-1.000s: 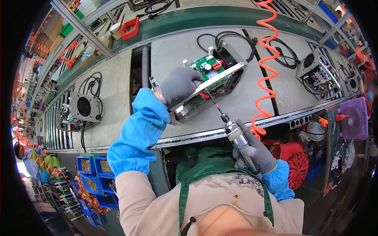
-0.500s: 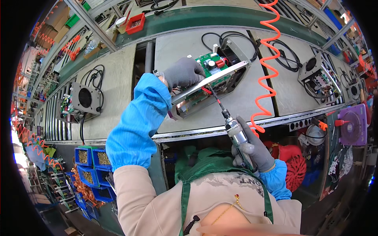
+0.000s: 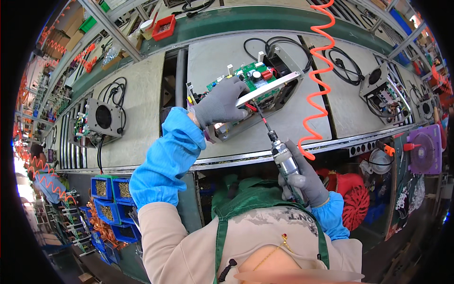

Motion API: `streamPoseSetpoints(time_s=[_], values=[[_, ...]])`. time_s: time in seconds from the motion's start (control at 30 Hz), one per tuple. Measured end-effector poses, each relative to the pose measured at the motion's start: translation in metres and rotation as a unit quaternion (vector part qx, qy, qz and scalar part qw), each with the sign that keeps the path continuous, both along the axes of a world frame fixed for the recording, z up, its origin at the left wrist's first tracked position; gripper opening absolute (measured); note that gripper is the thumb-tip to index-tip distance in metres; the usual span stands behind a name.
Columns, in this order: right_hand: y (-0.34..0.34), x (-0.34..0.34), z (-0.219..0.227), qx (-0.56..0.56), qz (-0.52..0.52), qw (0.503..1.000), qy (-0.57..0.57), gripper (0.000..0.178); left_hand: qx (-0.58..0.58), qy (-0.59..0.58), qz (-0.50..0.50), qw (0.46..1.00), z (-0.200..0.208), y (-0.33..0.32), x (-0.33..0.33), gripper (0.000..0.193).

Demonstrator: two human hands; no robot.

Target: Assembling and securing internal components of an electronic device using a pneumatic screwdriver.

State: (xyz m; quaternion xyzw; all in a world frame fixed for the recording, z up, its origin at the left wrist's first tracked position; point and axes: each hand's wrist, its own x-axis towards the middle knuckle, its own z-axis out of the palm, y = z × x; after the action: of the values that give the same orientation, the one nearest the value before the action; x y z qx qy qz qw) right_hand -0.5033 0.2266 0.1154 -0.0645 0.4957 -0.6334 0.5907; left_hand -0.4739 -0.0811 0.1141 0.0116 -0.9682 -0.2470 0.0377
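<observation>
A metal-framed electronic unit with a green circuit board (image 3: 241, 72) on top stands tilted on the bench in front of me. My left hand (image 3: 221, 101), in a grey glove, is closed over the unit's pale metal rail (image 3: 269, 90), its fingers bent across the rail and the thumb below. My right hand (image 3: 306, 182), also gloved, wraps round a silver powered screwdriver (image 3: 285, 161). The long thin bit points up and away, its tip at the rail's underside near red wires (image 3: 251, 108). Whether the tip sits in a screw is too small to tell.
An orange coiled hose (image 3: 318, 94) hangs just right of the unit. Similar units stand at left (image 3: 103, 117) and right (image 3: 385, 92). Blue bins (image 3: 106, 211) of small metal parts hang below the bench at left. A purple fan (image 3: 424, 149) is at far right.
My left hand has shifted slightly down along the rail, baring more of the circuit board. The screwdriver is nearly where it was. The hose has swung slightly left.
</observation>
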Motion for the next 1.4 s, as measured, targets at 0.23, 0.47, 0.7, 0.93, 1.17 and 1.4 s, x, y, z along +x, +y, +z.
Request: streamPoseSetpoints(time_s=[0.23, 0.47, 0.7, 0.93, 1.17, 1.4], values=[[-0.003, -0.001, 0.008, -0.002, -0.003, 1.000, 0.007, 0.093, -0.012, -0.015, 0.008, 1.000, 0.000, 0.001, -0.001, 0.047], [-0.004, -0.003, 0.010, 0.015, 0.010, 1.000, 0.008, 0.092, -0.011, -0.009, 0.005, 1.000, -0.001, 0.002, 0.000, 0.045], [-0.005, -0.004, 0.009, 0.015, 0.013, 0.999, 0.025, 0.092, -0.016, 0.001, 0.011, 1.000, -0.001, 0.003, 0.000, 0.043], [-0.002, -0.007, 0.003, 0.029, 0.047, 0.996, 0.064, 0.091, 0.011, 0.043, 0.026, 0.999, -0.004, 0.003, 0.002, 0.061], [0.026, -0.049, -0.034, 0.004, 0.103, 0.994, 0.036, 0.077, 0.105, 0.072, 0.076, 0.989, 0.006, 0.016, 0.014, 0.062], [-0.006, -0.150, -0.136, 0.311, 0.379, 0.565, 0.664, 0.042, 0.339, 0.354, 0.383, 0.783, -0.030, -0.003, 0.077, 0.038]])
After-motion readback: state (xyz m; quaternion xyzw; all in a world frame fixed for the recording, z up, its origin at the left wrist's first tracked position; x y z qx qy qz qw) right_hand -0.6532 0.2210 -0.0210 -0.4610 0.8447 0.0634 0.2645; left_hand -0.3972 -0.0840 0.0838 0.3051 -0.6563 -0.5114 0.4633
